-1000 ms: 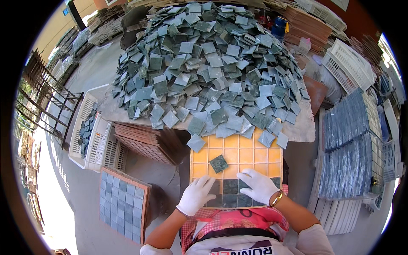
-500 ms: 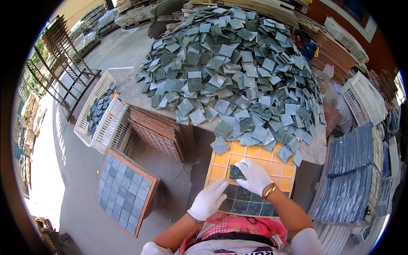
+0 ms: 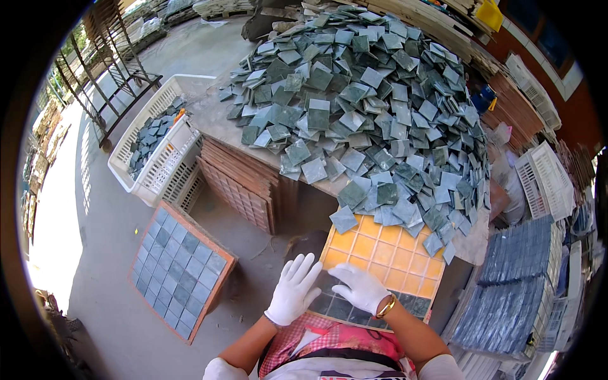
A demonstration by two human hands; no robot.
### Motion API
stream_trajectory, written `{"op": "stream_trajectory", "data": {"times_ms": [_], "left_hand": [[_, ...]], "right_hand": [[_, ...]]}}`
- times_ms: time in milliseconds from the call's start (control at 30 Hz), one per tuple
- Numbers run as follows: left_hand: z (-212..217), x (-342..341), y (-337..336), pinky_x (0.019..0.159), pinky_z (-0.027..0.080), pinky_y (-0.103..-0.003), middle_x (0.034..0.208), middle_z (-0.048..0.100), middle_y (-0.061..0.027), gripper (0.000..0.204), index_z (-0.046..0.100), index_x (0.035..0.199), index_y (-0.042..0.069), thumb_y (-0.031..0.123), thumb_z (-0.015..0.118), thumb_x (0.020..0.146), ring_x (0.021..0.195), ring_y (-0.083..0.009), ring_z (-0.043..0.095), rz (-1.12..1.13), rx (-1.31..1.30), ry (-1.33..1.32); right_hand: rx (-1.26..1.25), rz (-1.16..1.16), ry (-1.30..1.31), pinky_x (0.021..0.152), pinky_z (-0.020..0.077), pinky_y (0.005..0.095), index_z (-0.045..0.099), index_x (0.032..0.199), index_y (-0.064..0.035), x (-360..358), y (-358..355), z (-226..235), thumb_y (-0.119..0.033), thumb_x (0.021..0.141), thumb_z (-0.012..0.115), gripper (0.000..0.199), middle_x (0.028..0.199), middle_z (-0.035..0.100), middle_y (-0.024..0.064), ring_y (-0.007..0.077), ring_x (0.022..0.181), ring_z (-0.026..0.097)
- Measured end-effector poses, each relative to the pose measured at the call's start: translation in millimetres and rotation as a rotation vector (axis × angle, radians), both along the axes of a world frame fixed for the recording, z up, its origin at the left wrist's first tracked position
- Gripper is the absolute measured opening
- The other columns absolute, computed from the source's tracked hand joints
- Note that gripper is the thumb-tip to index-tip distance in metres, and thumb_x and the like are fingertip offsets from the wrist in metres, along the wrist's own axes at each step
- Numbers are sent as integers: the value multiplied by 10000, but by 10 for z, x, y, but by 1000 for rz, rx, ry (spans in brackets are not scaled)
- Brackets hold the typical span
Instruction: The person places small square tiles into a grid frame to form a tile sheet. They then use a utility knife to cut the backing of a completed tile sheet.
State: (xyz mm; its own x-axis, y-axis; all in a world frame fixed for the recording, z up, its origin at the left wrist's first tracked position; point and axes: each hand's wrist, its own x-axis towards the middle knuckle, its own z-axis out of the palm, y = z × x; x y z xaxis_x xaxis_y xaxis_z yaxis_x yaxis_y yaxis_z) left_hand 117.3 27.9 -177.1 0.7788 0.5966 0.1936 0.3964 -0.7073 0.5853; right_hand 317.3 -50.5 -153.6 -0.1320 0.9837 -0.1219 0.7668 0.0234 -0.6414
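Observation:
In front of me lies a yellow gridded tray (image 3: pixel 386 244), its near rows filled with dark green square tiles (image 3: pixel 341 308). My right hand (image 3: pixel 362 288), in a white glove, lies palm down over these tiles near the tray's left side. Its fingers stretch leftward, and what is beneath them is hidden. Beside the tray's left edge my left hand (image 3: pixel 294 290), also gloved in white, is raised with its fingers spread and nothing in it. A large heap of loose grey-green square tiles (image 3: pixel 373 101) covers the table beyond, some spilling onto the tray's far edge.
At left, a brown tray of set tiles (image 3: pixel 174 269) rests tilted. Behind it stand stacked brown gridded trays (image 3: pixel 235 190) and a white crate (image 3: pixel 168 152) holding tile pieces. Stacked tile sheets (image 3: pixel 516 272) and a white basket (image 3: pixel 546 183) are at right.
My right hand has come left and nearer, onto the dark rows. The dark tile under its fingers no longer shows on the yellow cells. My left hand has lifted, its fingers spread. The view has shifted.

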Motion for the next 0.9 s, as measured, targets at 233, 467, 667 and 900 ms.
{"op": "stream_trajectory", "data": {"times_ms": [233,467,667,900], "left_hand": [[-37,255,-133,1106,207,-505,1428,402,-168,646,437,1359,40,338,640,824,1357,-355,309,-145,48,140],[-70,-8,-26,1064,354,-423,1370,462,-202,497,515,1273,4,173,650,826,1268,-390,428,-20,-209,-149],[-230,-245,73,968,444,-394,1229,578,-211,376,594,1184,3,152,625,840,1135,-366,552,299,-375,-270],[-108,44,365,964,449,-369,1186,606,-208,339,602,1164,-11,125,599,854,1117,-352,578,252,-344,-330]], "right_hand": [[202,-191,-471,848,494,397,514,1249,-87,368,720,221,-76,811,608,447,1259,497,114,317,992,579],[233,0,-479,776,504,409,538,1147,-76,567,917,275,-115,834,599,321,1191,523,124,297,925,591],[43,-452,221,776,503,389,606,1097,-59,396,560,153,-162,895,556,232,890,652,141,307,875,633],[135,-323,-32,783,494,403,629,1095,-94,192,362,5,-143,870,578,236,942,636,135,337,884,614]]}}
